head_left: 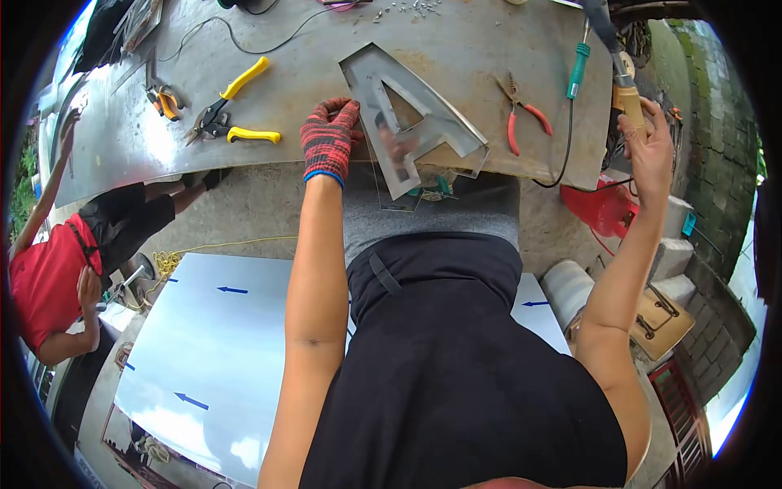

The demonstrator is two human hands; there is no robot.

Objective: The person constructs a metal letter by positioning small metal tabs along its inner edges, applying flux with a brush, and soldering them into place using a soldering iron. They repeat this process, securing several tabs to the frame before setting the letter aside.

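Note:
A hollow metal letter A (452,122) with shiny raised sides lies at the table's front edge, its lower end jutting past it. My left hand (328,138), in a red and black knit glove, has its fingers curled against the letter's left edge. Out to the right, my bare right hand (649,151) is closed round the wooden handle (631,106) of a tool with a metal collar and a dark upper part. Close by is a green-handled soldering iron (578,73) with a black cord. Red-handled pliers (524,114) lie between it and the letter.
Yellow-handled snips (232,106) and orange-handled pliers (166,103) lie on the metal table (277,90). Small metal bits (407,10) are scattered at its far side. A person in a red shirt (53,277) is at left. Behind me lies a sheet with blue arrows (212,342).

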